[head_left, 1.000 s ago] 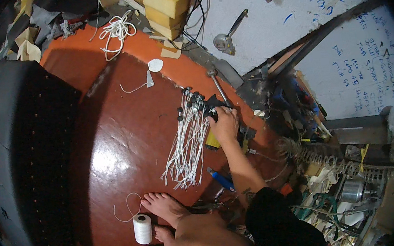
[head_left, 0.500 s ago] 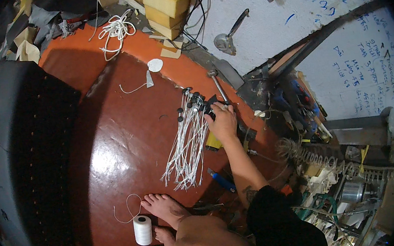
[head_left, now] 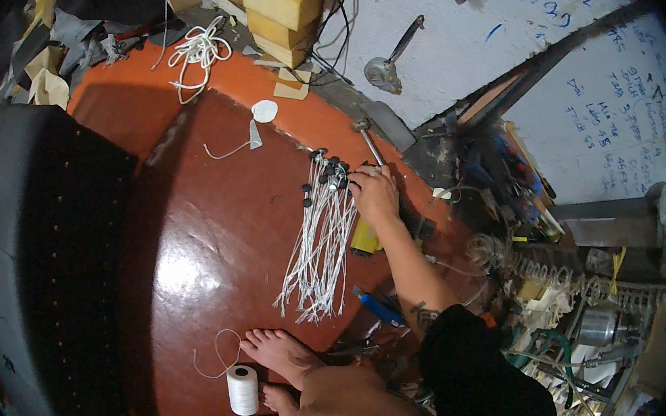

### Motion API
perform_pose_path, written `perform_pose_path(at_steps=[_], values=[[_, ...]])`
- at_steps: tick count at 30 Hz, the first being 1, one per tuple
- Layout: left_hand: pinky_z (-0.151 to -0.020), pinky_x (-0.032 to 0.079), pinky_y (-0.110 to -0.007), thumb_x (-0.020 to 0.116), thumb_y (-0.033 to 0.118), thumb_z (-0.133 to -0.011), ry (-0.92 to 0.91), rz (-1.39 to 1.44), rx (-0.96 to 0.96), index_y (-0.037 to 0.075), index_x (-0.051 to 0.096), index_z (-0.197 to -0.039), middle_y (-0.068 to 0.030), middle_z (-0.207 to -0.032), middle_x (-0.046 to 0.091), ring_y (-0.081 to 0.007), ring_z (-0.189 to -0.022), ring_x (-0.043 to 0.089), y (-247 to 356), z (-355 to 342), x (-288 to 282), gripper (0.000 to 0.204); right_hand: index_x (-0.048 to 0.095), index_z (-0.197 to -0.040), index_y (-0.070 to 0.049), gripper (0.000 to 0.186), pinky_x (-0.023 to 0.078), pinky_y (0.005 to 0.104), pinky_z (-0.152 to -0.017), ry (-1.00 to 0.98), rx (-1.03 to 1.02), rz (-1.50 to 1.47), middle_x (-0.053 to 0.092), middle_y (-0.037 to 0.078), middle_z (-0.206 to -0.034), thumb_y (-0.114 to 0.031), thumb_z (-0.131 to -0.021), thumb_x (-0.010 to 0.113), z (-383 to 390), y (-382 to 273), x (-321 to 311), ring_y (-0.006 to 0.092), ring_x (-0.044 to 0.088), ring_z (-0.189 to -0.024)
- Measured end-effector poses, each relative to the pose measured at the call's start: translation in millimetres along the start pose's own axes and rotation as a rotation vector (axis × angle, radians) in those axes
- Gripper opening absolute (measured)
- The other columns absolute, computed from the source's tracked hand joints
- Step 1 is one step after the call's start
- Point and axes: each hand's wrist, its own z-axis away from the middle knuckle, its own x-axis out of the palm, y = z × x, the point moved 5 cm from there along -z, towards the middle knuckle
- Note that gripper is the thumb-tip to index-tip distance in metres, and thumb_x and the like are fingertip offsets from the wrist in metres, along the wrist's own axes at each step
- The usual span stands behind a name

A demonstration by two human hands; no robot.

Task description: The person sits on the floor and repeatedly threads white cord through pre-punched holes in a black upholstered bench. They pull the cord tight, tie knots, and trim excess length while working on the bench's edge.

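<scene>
1. So, thin white cords with black round ends (head_left: 322, 246) are bundled mid-frame.
2. Bare right hand (head_left: 375, 194) is held at their upper right, fingers curled; whether anything's pinched can't be told.
3. Left hand's state can't be told either.

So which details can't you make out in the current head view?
- left hand: not in the head view.
- right hand: in the head view, its own back hides whether it grips anything by the black ends.
- white cords: in the head view, they overlap and are too thin to count.
- yellow object: in the head view, the right forearm partly hides it.
</scene>
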Motion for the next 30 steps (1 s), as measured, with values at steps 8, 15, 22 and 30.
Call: perform_pose_path(at_steps=[8,15,22,30], values=[[-0.09,0.052,-0.054,0.044,0.063,-0.103,0.164,0.057,-0.118,0.018,0.064,-0.139,-0.0159,-0.143,0.058,-0.036,-0.119,0.059,-9,-4,7,0.061,0.077,-0.111,-0.013,0.026,0.046,0.047,-0.103,-0.002,-0.081,-0.005,0.07,0.008,-0.117,-0.022,-0.088,0.075,-6,-19,-1,0.0326,0.057,-0.119],[-0.1,0.05,-0.055,0.045,0.056,-0.105,0.2,-0.107,-0.15,0.019,0.068,-0.135,-0.013,-0.142,0.06,-0.0355,-0.121,0.06,-7,-3,4,0.053,0.077,-0.109,-0.009,0.022,0.047,0.0453,-0.1,0.165,-0.081,-0.039,0.071,0.011,-0.109,-0.017,-0.089,0.073,-16,-10,-1,0.0344,0.06,-0.111],[-0.103,0.049,-0.055,0.045,0.054,-0.105,0.23,-0.08,-0.189,0.019,0.07,-0.134,-0.0129,-0.144,0.059,-0.0349,-0.124,0.059,1,2,6,0.052,0.078,-0.109,-0.011,0.021,0.047,0.0467,-0.101,0.051,-0.164,0.004,0.072,0.01,-0.111,-0.016,-0.09,0.07,-38,-16,-1,0.0342,0.059,-0.116],[-0.103,0.049,-0.055,0.046,0.054,-0.105,0.137,-0.102,-0.141,0.018,0.065,-0.139,-0.0136,-0.145,0.058,-0.0353,-0.124,0.059,17,11,-1,0.054,0.076,-0.118,-0.019,0.029,0.044,0.0484,-0.108,-0.062,-0.14,-0.056,0.068,0.012,-0.125,-0.018,-0.089,0.072,-52,-18,0,0.0345,0.057,-0.125]])
